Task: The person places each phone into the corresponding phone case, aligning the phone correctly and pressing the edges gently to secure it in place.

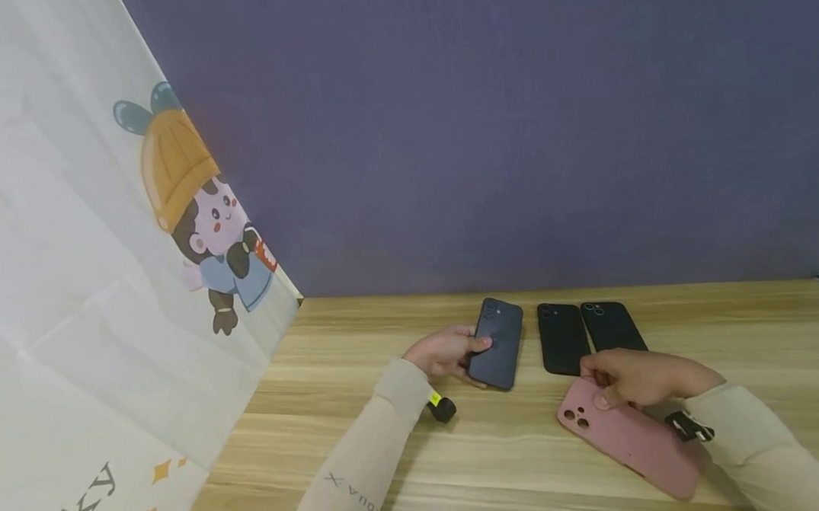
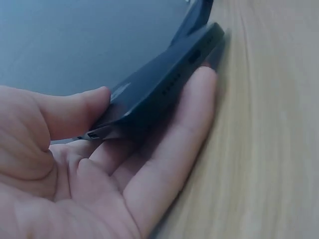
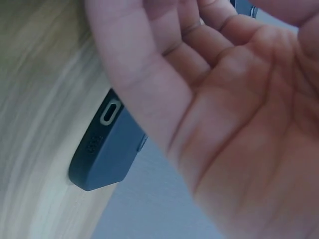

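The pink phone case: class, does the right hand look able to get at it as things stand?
Probably yes: the right hand already rests at the near end of the pink phone case, fingers touching it, with nothing lying between them on the wooden table.

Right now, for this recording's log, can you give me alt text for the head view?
A person's left hand grips a dark blue phone on a wooden table, while the right hand rests on a pink phone case. Two black cases lie side by side behind it, before a purple wall.
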### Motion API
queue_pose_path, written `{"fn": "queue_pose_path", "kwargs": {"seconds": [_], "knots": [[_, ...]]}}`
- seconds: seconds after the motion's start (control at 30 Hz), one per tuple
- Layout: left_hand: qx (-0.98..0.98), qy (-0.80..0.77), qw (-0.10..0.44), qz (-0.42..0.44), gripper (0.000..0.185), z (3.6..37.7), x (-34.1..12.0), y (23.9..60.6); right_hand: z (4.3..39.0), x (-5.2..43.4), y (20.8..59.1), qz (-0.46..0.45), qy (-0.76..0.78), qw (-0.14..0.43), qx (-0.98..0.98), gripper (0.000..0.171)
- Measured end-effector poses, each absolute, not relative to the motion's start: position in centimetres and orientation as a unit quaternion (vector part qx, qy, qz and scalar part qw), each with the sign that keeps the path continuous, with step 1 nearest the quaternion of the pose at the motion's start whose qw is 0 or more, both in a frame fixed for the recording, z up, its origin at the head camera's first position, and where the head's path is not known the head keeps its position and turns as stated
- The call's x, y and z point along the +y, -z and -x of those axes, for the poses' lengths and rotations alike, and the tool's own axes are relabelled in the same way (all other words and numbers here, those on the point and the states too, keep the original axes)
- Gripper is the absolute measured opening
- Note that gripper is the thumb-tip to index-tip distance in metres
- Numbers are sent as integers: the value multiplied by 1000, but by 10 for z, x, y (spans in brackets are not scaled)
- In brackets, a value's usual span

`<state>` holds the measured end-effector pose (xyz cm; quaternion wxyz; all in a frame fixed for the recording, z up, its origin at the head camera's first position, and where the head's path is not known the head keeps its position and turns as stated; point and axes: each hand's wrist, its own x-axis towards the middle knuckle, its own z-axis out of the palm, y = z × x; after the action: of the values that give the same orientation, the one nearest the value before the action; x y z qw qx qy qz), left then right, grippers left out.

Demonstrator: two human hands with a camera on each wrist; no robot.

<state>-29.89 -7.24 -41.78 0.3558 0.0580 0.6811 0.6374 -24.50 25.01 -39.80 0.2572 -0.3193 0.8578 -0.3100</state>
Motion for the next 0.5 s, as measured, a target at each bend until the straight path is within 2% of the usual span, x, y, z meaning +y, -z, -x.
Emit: {"fn": "queue_pose_path", "kwargs": {"seconds": [0.2,0.5], "knots": [[639,-662,386,-60,43,298,-71,419,247,252,399,304,325,270,854,25],[633,-675,377,-46,45,297,-70,423,249,253,401,307,343,282,841,23]]}}
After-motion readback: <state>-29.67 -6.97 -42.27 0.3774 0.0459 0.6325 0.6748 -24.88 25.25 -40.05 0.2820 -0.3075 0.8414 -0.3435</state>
